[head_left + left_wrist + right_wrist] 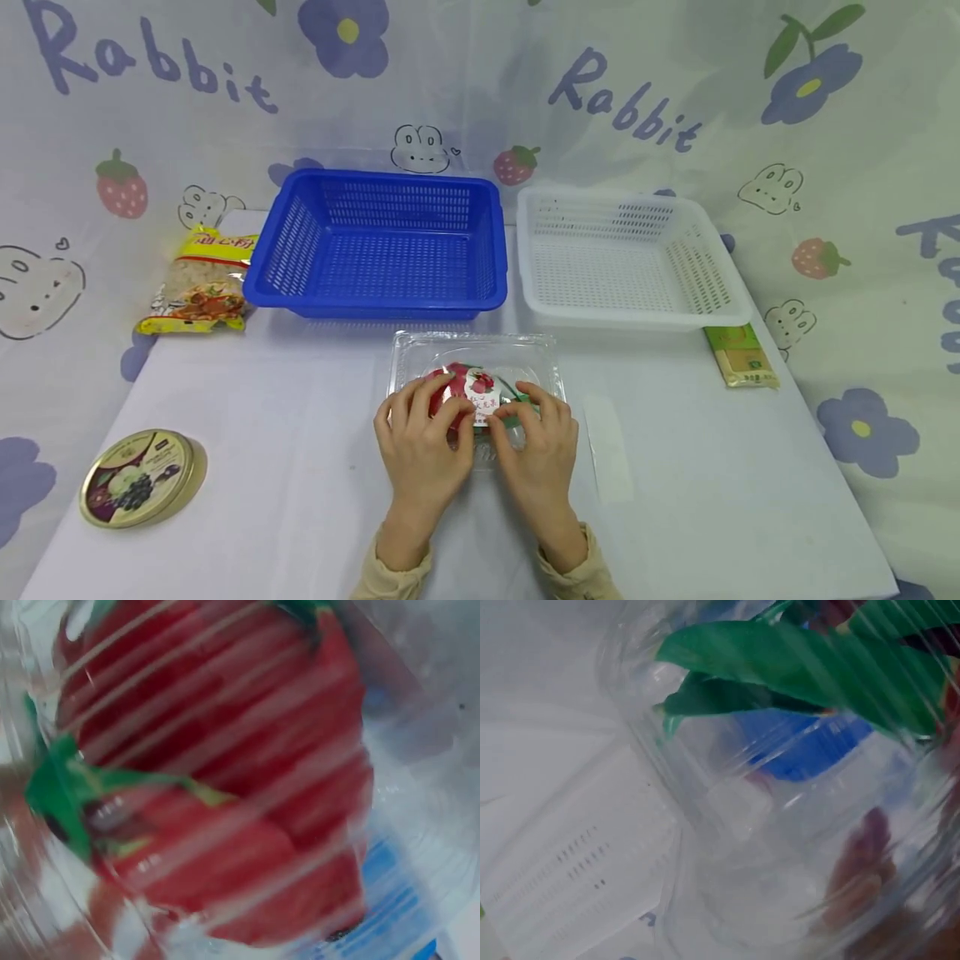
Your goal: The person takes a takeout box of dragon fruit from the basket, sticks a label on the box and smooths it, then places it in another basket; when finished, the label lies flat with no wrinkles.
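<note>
My left hand and right hand rest side by side on the near half of one clear plastic box, which lies flat on the table, centred, just near of the baskets. The box's long axis runs left to right; its lid faces up and bears one white label. Inside lies one red fruit with green leaves; its stem end points right. My fingers on both hands are curled over the lid and near edge, gripping the box between them.

Count around it: two baskets, one blue basket far left of centre, one white basket far right, standing just beside each other. One yellow snack bag lies left of the blue basket. One round tin lies at the near left. One green packet lies at the right, partly under the white basket's rim. Nothing lies between box and baskets.
</note>
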Demonstrator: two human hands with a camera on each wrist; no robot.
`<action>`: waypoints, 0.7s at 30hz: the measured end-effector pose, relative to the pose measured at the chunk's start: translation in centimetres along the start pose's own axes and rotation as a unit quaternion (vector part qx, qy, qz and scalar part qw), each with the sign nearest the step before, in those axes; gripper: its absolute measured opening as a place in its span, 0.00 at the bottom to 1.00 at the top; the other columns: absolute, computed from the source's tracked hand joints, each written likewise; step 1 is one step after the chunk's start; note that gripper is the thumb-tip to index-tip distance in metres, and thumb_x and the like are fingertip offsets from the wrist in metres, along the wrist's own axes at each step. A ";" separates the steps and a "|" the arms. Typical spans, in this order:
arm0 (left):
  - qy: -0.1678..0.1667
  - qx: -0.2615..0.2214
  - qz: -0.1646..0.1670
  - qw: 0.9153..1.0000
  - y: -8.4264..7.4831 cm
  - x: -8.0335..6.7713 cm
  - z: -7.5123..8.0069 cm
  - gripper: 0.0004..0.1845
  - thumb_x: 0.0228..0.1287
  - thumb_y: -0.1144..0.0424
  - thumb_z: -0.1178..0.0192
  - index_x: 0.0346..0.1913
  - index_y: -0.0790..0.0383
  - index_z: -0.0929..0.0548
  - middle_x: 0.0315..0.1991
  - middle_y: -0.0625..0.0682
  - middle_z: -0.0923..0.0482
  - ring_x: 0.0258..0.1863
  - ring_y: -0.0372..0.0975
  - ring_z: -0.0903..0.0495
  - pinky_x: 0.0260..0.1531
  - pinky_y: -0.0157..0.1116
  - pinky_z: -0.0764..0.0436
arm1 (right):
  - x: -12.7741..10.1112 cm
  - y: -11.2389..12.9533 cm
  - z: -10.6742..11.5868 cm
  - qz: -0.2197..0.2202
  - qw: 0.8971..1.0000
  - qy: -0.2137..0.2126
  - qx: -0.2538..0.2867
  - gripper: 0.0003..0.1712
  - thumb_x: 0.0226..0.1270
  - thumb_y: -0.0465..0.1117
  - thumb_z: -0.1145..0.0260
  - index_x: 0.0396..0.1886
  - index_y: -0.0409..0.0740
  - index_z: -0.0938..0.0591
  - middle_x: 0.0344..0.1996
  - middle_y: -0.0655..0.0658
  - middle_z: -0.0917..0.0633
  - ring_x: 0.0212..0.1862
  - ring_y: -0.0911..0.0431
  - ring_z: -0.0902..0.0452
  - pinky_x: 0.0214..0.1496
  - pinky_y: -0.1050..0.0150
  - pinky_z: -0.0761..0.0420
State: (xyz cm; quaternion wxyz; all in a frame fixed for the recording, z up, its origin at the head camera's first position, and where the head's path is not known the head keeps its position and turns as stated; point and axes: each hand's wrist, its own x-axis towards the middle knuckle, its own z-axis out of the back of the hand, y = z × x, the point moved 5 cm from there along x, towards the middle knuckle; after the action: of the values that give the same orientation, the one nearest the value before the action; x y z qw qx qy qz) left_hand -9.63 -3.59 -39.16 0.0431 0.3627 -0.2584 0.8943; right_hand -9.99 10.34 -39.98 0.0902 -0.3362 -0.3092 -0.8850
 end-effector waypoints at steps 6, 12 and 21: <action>0.047 0.031 -0.005 0.998 0.3 0.2 -0.2 0.12 0.50 0.60 0.36 0.39 0.42 0.12 0.54 0.56 0.19 0.56 0.55 0.26 0.54 0.59 0.34 | 0.3 -0.2 -0.1 0.032 0.998 0.048 -0.021 0.12 0.51 0.41 0.25 0.38 0.52 0.14 0.51 0.43 0.16 0.53 0.46 0.25 0.42 0.54 0.32; 0.103 0.092 -0.016 0.990 0.2 0.6 -0.5 0.20 0.52 0.58 0.37 0.51 0.37 0.15 0.59 0.57 0.23 0.57 0.56 0.27 0.46 0.58 0.30 | 0.7 -0.4 -0.7 0.030 0.981 0.159 -0.105 0.23 0.61 0.47 0.34 0.58 0.59 0.19 0.63 0.35 0.24 0.68 0.36 0.35 0.58 0.39 0.32; 0.169 0.124 0.060 0.976 0.4 0.7 -1.2 0.23 0.57 0.52 0.42 0.58 0.34 0.20 0.66 0.60 0.31 0.60 0.55 0.33 0.44 0.57 0.34 | 1.2 -1.1 -1.0 -0.042 0.955 0.259 -0.138 0.28 0.67 0.57 0.40 0.66 0.63 0.26 0.71 0.29 0.36 0.69 0.24 0.45 0.53 0.23 0.33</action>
State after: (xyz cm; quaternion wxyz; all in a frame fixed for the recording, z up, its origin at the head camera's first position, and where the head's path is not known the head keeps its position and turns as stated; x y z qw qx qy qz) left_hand -10.98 -3.47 -39.60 -0.0129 0.1923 -0.1560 0.9688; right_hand -11.86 10.64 -40.34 0.0832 -0.0916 -0.1642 -0.9786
